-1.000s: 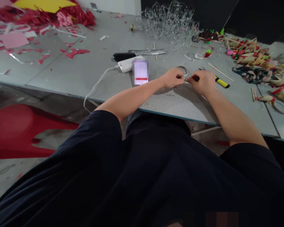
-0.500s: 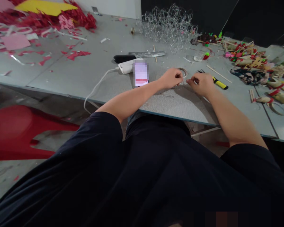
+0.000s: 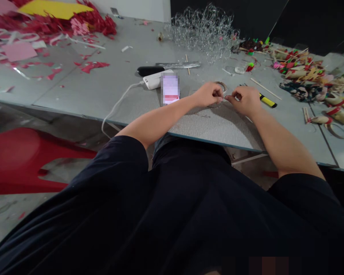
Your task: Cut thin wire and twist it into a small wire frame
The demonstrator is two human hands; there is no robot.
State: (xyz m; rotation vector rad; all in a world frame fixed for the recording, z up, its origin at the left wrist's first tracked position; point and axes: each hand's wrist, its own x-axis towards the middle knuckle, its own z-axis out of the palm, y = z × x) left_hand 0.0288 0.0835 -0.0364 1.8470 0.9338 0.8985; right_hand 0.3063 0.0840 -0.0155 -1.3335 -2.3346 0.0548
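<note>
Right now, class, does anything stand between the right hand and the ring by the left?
Nothing visible does: tabletop shows between the right hand and the ring. The left hand, though, hides part of the ring.

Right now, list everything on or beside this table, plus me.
Table: one, grey, mid-view.
Wire tangle: one, silvery, back.
Tube: one, brown, left of tangle.
Yellow sheet: one, yellow, back left.
Paper scraps: many, red, pink, white, left.
Phone: one, pale screen, middle.
Device: one, white, beside phone.
Cable: one, white, from device.
Dark object: one, black, behind device.
Shiny bundle: one, silvery, behind phone.
Cutter: one, yellow-black, beside right hand.
Sticks: at least two, pale, behind phone and cutter.
Rings: at least two, brown, behind left hand and at right end.
Craft pieces: many, multicoloured, right.
Stool: one, red, left, below table.
Shirt: one, dark, bottom.
Left hand: one, bare, middle.
Right hand: one, bare, fingertips near left's; whether holding anything unclear.
</note>
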